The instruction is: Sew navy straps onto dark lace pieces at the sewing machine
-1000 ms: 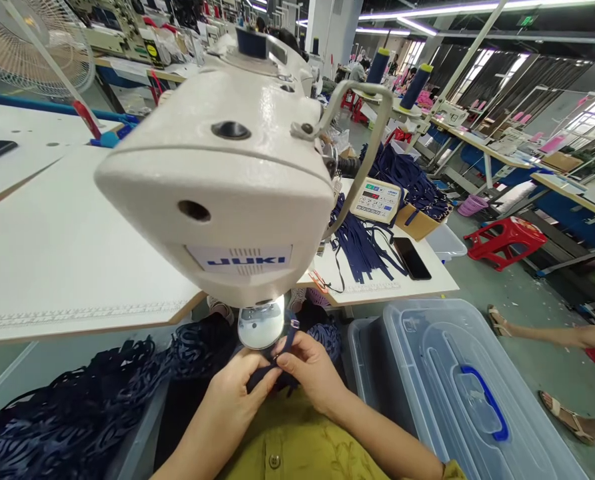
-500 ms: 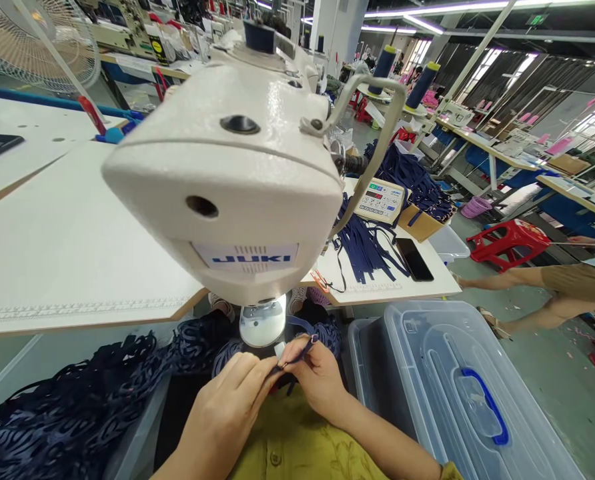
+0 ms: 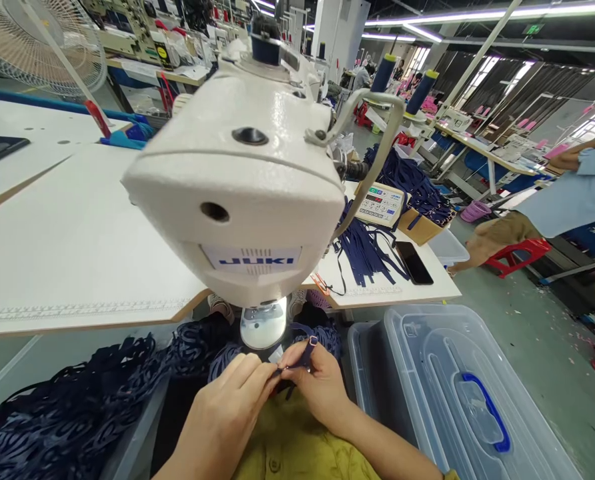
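Close to my body, just below the sewing machine [image 3: 247, 200], both hands meet over a narrow navy strap [image 3: 305, 355]. My left hand [image 3: 235, 393] pinches one part of it, its fingertips pressed together. My right hand [image 3: 320, 383] grips the strap from the other side, with thumb and forefinger near a small metal ring or slider [image 3: 313, 341]. A small white tag [image 3: 276, 354] sticks up between the hands. The lit round plate [image 3: 263, 325] under the machine head is just beyond my fingers, and nothing lies on it. My fingers partly cover the strap.
Left of my lap a clear bin holds a heap of navy straps [image 3: 67, 407]. At right stands a lidded plastic box [image 3: 457, 393]. Cut navy strips [image 3: 365, 250], a phone [image 3: 414, 262] and a control panel [image 3: 379, 204] are on the table. A person in a blue shirt [image 3: 567, 197] is at far right.
My hands stay together at the same place, the strap end by the right fingers now standing more upright. The person at right has moved over the red stool. The view has shifted slightly.
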Motion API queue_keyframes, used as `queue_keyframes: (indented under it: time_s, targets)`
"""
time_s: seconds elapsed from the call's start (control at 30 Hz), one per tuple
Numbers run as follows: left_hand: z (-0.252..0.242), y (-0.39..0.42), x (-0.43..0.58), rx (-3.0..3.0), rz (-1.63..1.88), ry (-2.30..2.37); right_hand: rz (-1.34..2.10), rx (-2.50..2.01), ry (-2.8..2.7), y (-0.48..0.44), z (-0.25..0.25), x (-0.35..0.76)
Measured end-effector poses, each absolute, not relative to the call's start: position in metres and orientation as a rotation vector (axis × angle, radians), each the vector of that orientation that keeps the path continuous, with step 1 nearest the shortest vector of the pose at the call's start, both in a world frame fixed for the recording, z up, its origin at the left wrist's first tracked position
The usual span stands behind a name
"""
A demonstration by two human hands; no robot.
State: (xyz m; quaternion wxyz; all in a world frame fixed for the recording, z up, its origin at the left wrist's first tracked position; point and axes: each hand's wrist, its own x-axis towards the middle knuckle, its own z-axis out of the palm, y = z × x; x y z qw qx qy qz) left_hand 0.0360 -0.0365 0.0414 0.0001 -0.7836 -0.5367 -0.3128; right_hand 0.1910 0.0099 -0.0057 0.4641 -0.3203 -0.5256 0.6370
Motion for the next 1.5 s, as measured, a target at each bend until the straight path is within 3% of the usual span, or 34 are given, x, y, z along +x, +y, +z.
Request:
queue_keyframes:
  time_s: [0.23,0.5,0.83,1.17,1.5]
  targets:
    - [0.055,-0.023,0.022,-2.629,-0.99,-1.871,1.485,-0.973,-1.449,0.025,0.02,0.184]
    - [0.026,-0.006,-0.011,-2.34,-0.845,-1.335,1.082,-1.089,-1.694,0.052,0.029,0.163]
    - [0.012,-0.018,0.006,-2.29,-0.743,-1.349,1.48,-0.957,-1.513,0.07,0.027,0.164]
    - [0.023,-0.009,0.019,-2.068,-0.647,-1.438,1.071,-1.049,-1.835,0.101,0.04,0.161]
    - [0.033,-0.007,0.023,-2.017,-0.658,-1.439,1.01,-1.007,-1.917,0.111,0.042,0.157]
